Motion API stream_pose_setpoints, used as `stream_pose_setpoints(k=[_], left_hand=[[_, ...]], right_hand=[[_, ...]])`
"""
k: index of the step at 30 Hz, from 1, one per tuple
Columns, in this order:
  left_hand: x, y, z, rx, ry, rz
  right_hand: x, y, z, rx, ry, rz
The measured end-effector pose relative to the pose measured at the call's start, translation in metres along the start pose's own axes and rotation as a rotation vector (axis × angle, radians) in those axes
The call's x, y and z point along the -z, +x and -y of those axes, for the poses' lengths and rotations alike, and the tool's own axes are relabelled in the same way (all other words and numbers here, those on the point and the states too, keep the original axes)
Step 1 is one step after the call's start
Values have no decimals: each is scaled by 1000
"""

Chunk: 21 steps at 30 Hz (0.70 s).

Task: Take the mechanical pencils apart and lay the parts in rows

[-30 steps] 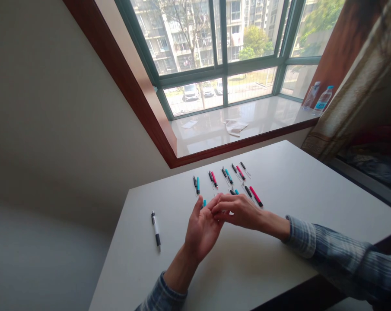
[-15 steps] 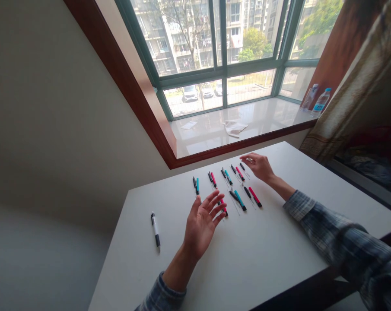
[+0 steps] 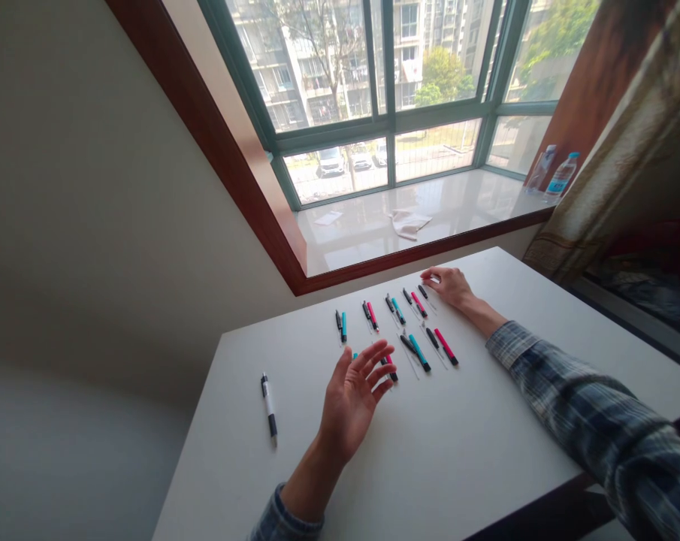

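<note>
My left hand [image 3: 352, 402] is raised over the table, palm up, fingers spread and slightly curled, holding nothing. It partly hides a pink pen barrel [image 3: 392, 370] and a teal piece behind it. My right hand [image 3: 449, 285] rests at the far edge, its fingertips pinched together beside a black pen part [image 3: 422, 291] and a thin refill. What they may hold is hidden. Pens taken apart lie in two rows: a teal barrel [image 3: 419, 353], a pink barrel [image 3: 446, 347], black pen parts [image 3: 432, 337] and clear refills. Left of my left hand lies a whole white-and-black pen [image 3: 269, 409].
The white table [image 3: 204, 451] stands against a windowsill [image 3: 362, 244] that carries crumpled paper [image 3: 409, 224] and a plastic bottle [image 3: 561, 176] with a blue cap. A curtain [image 3: 604, 143] hangs at the right, and a bare wall [image 3: 92, 225] rises at the left.
My right hand has lowered slightly toward the table, and its fingers have drawn closer together by the far black pen part. My left hand stays nearly in place, its fingers slightly more curled.
</note>
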<state>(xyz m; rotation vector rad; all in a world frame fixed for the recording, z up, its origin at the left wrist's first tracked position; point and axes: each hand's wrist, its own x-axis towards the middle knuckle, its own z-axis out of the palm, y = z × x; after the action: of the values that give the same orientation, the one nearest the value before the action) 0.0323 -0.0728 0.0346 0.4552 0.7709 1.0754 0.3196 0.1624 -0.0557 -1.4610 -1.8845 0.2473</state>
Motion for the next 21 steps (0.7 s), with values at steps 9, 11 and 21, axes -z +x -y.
stream_pose_setpoints(k=[9, 11, 21], left_hand=[[3, 0, 4, 7, -3, 6], [3, 0, 3, 1, -8, 1], [1, -2, 1, -16, -30, 1]], right_hand=[[2, -4, 5, 7, 13, -12], [2, -5, 5, 4, 13, -24], [0, -6, 6, 11, 37, -26]])
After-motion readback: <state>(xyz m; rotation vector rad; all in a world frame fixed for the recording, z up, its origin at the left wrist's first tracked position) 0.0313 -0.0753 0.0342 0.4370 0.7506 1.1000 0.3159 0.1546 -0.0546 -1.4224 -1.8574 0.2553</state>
